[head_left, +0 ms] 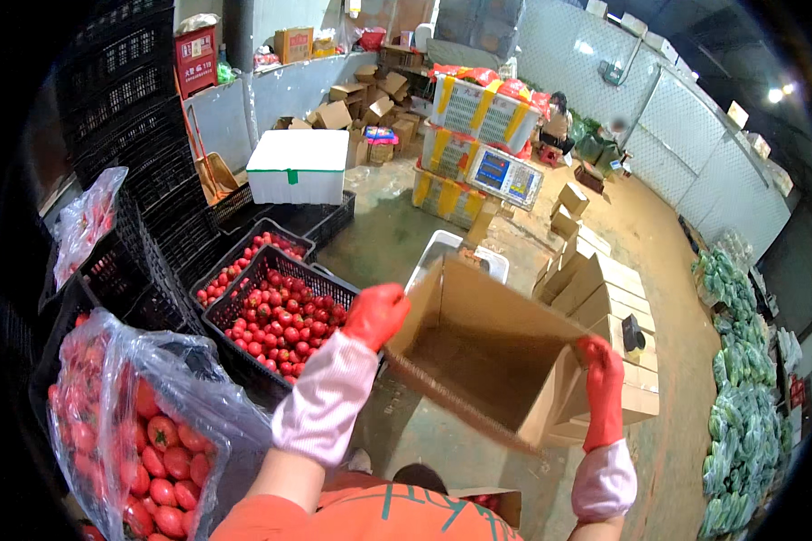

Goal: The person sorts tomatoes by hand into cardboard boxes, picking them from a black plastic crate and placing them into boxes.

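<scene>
An open cardboard box [478, 361] with nothing in it is held up in front of me, tilted so its inside faces me. My left hand [376, 316], in a red rubber glove, is closed on its left edge. On the opposite side my right hand [602, 388], gloved alike, grips the right wall. Just left of the box stands a black crate [332, 287] heaped with small red tomatoes [280, 329]. Behind the box, a white tray [439, 243] is partly hidden, close to a scale with a display panel [507, 176].
Larger tomatoes [167, 451] fill a plastic-lined crate at lower left. Tall black crates [122, 99] are stacked behind it. Cardboard boxes [609, 307] line the right. A white foam box [298, 162] sits farther back. Bagged green vegetables [749, 424] lie far right; people sit at the back.
</scene>
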Motion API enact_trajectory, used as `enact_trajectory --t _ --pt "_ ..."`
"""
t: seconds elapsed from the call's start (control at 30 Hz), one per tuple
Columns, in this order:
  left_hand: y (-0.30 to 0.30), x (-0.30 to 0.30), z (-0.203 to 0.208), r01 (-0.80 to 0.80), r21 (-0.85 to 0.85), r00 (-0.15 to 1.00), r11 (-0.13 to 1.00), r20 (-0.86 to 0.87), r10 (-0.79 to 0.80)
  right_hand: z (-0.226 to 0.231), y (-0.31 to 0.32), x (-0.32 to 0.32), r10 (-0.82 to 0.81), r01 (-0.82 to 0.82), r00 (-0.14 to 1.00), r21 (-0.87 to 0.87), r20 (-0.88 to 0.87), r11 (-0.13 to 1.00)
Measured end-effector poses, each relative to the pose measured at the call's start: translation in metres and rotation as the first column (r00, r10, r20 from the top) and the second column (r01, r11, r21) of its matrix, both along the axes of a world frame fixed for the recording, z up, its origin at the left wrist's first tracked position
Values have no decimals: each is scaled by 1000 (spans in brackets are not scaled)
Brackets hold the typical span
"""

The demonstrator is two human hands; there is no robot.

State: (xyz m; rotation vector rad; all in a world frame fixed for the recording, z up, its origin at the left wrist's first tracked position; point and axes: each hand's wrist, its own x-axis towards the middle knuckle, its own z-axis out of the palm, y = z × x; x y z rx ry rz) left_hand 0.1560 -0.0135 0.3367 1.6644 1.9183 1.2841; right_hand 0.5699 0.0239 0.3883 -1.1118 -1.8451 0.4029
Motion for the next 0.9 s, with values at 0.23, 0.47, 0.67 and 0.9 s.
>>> enact_trajectory --t 0.23,0.47,0.67,0.9 --pt "150 -27 53 -103 56 991 993 -82 107 7 172 -33 121 -125 992 -95 -39 988" --pt "259 -27 35 -199 -66 962 978 -201 182 -20 301 -42 -128 121 978 51 167 991" --pt "273 -37 25 -331 4 898 944 -306 316 40 293 -138 437 -538 746 68 503 840" --pt "301 -5 21 -375 7 889 927 -281 362 15 301 -37 221 -377 674 72 704 923"
